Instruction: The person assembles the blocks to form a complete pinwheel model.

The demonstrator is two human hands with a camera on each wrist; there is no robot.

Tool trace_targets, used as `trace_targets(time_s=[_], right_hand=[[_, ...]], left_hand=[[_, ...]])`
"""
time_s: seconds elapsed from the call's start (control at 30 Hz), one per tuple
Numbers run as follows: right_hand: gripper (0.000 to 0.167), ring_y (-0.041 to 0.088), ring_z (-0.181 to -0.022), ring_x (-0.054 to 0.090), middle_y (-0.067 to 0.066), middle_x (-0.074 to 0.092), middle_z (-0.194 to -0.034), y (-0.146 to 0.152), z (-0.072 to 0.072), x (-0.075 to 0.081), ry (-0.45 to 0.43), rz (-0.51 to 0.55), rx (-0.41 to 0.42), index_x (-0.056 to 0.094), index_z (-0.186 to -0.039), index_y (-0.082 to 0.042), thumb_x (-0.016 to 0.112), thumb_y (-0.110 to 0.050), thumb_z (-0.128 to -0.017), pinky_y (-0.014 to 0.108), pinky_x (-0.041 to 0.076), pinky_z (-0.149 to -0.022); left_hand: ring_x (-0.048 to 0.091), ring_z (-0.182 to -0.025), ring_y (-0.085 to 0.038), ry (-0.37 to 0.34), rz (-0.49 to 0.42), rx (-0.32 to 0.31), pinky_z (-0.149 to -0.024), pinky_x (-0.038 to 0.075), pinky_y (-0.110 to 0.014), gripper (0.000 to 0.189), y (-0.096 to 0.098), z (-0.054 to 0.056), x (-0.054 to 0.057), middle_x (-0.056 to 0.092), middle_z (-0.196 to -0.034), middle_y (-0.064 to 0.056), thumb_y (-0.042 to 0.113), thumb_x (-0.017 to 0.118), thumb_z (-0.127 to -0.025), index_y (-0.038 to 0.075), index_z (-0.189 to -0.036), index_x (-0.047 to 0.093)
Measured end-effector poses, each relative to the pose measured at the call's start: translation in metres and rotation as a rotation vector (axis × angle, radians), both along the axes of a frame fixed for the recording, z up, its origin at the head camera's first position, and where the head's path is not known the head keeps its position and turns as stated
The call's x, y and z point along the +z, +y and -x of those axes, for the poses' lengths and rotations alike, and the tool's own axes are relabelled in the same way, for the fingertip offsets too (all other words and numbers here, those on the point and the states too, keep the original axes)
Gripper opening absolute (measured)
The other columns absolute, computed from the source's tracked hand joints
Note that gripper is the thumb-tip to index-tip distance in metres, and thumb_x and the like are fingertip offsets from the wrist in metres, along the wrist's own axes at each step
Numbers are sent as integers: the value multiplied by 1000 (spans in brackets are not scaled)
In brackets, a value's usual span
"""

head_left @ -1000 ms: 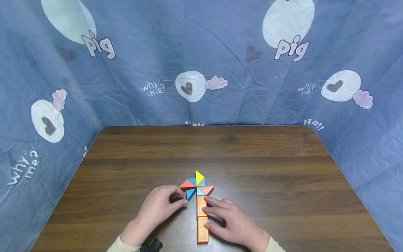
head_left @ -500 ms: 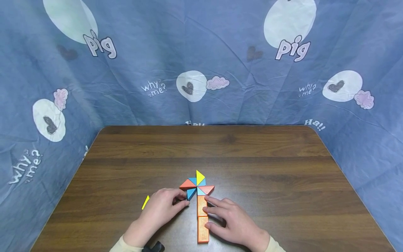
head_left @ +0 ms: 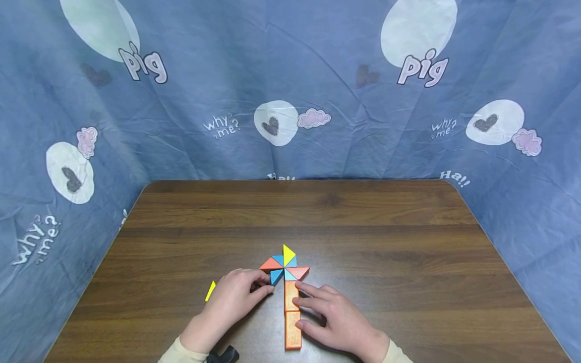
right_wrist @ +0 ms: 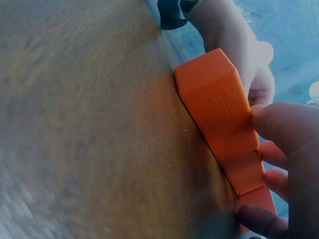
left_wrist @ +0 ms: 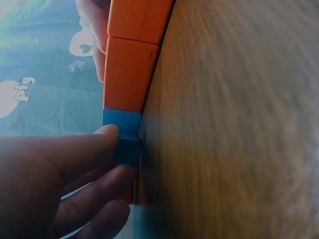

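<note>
My left hand [head_left: 238,297] pinches a blue triangular block [head_left: 275,277] between thumb and fingers, at the lower left of a pinwheel of triangular blocks. In the left wrist view the thumb lies on a blue block face [left_wrist: 128,151]. Around the pinwheel's middle are a yellow triangle [head_left: 288,256], a left red triangle [head_left: 271,264], a right red triangle [head_left: 298,273] and several blue ones. Below it, two orange rectangular blocks stand end to end, the upper block [head_left: 290,296] and the lower block [head_left: 292,337]. My right hand [head_left: 336,320] rests its spread fingertips along their right side.
Another yellow block [head_left: 211,291] lies on the wooden table [head_left: 408,242], just left of my left hand and partly covered by it. A blue patterned cloth [head_left: 290,65] hangs behind and beside the table. A black strap [head_left: 222,355] is at the left wrist.
My left hand has shifted slightly right and up, and the blue triangle has moved closer to the pinwheel's middle. The yellow block at the left has come into view. The right hand stays put.
</note>
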State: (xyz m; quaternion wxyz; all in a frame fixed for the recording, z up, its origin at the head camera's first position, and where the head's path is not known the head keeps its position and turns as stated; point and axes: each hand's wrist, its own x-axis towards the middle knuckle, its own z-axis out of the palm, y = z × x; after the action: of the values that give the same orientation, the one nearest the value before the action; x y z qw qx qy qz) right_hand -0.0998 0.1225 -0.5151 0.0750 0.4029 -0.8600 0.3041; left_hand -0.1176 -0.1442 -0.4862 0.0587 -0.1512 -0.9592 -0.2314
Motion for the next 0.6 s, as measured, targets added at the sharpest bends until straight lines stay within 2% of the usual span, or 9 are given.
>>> trace_targets(time_s=[0.37, 0.6], right_hand=[[37, 6, -101, 58, -6, 52, -144, 0, 1, -1, 57, 35, 11, 70, -123, -23, 67, -43, -93, 24, 46, -87], [36, 7, -100, 59, -3, 53, -143, -1, 1, -1, 83, 53, 21, 70, -123, -21, 68, -40, -93, 24, 47, -87]], left_hand=[[53, -69, 2, 30, -11, -10, -66, 46, -28, 13, 0, 1, -2, 58, -75, 26, 33, 84, -79, 29, -85, 73], [52, -68, 4, 12, -20, -7, -65, 46, -26, 12, 0, 2, -2, 59, -77, 24, 32, 83, -80, 29, -86, 73]])
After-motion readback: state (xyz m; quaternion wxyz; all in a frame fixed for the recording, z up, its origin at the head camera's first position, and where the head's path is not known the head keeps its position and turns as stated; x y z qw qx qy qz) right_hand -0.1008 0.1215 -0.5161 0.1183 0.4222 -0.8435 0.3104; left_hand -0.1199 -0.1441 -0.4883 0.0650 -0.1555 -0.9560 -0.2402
